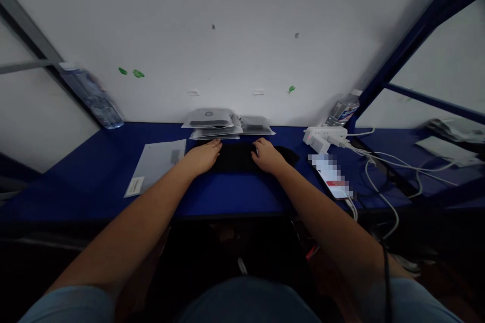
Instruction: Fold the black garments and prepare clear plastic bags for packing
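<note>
A dark, flat piece of folded black cloth (237, 157) lies across the blue desk in front of me. My left hand (206, 155) rests flat on its left end, fingers stretched toward the middle. Over the right part lies my right hand (268, 155), its fingers slightly bent and the thumb apart from them. A small pale spot shows between that thumb and the fingers; I cannot make out what it is. Left of my left hand is a frosted plastic bag (157, 164) with a white label. Behind the cloth sit stacked packed bags (210, 118) and another packed bag (255, 125).
A phone (330, 176) with a cable lies to the right on the blue desk (231, 199). Beyond it is a white power strip (326, 135) with plugs and cords. Bottles stand at the back, one clear bottle (93, 96) left and a labelled bottle (343, 108) right.
</note>
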Demonstrator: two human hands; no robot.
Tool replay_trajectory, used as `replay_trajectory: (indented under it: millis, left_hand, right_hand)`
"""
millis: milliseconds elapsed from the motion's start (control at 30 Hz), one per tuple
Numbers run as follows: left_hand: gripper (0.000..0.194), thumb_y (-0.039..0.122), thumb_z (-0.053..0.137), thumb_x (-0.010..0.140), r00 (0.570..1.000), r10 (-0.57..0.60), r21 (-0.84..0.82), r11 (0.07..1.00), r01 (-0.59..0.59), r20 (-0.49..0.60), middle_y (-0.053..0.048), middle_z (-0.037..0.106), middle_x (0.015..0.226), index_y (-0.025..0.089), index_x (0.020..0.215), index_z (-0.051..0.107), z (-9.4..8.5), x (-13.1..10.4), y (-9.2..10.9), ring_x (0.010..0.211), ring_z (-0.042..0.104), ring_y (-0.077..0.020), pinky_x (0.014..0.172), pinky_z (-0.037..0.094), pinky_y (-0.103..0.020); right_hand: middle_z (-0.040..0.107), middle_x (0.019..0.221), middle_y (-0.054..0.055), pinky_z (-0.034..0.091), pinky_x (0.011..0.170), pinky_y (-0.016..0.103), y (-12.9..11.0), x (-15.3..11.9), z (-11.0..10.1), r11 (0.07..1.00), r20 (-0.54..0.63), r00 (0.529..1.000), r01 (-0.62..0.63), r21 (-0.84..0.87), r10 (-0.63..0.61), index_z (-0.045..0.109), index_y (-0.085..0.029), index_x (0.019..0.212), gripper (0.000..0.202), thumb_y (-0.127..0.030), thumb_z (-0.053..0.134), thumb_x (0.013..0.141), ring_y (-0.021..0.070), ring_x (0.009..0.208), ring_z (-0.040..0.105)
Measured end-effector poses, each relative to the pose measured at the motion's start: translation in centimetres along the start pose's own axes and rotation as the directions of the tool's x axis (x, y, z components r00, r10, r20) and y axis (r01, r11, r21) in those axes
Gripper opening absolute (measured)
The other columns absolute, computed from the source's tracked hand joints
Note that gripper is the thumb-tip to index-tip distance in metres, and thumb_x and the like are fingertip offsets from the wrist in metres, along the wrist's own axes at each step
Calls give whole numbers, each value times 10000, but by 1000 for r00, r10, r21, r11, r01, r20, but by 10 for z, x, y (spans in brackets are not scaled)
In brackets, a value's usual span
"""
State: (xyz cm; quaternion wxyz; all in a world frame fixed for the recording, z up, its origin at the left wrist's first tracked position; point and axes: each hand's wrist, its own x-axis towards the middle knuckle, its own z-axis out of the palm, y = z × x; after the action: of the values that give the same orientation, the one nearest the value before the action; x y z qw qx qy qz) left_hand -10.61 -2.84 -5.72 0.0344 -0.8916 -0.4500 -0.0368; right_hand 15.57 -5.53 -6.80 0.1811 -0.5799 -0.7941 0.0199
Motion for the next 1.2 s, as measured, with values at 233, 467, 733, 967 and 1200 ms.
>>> replay_trajectory:
  millis: [233,467,733,967,1200]
  left_hand:
    - [336,228,419,981,985,-174,63,983,175,-11,-114,670,1293,178,1226,643,-16,1,3,1168,649,-256,977,507,-345]
    - [259,238,473,946,985,-170,91,981,173,-43,-104,726,1106,194,1066,699,-17,5,0,1013,690,-277,838,527,-354]
    - [310,227,464,953,994,-78,46,996,82,-79,-109,693,1164,168,1156,691,-10,13,-3,1070,659,-262,904,510,-354]
    - [354,176,459,916,985,-132,9,991,134,-111,-99,679,1177,197,1166,708,-12,13,-4,1074,646,-258,905,511,-361]
    - [311,195,491,888,964,-183,-51,983,177,-191,-84,680,1154,203,1109,711,-27,6,-1,1046,650,-252,871,515,-349]
  right_hand:
    - [620,1193,135,433,1030,370,6,3,-4,999,-22,999,-46,21,46,662,-132,1174,302,-265,497,960,253,1153,557]
    - [635,1189,136,445,984,402,4,6,-8,992,-4,993,-122,-28,121,692,-176,1122,250,-250,547,932,279,1154,552]
    - [678,1123,115,450,958,365,5,4,-7,996,-95,992,-81,43,85,657,-160,1086,217,-186,504,935,247,1064,594]
    - [693,1090,118,462,928,372,5,2,-7,997,-159,986,-45,65,55,642,-172,1061,186,-185,506,935,251,1028,616]
    - [701,1090,109,466,888,355,5,-3,-17,996,-206,979,9,86,9,639,-172,1064,174,-180,517,940,242,1001,635]
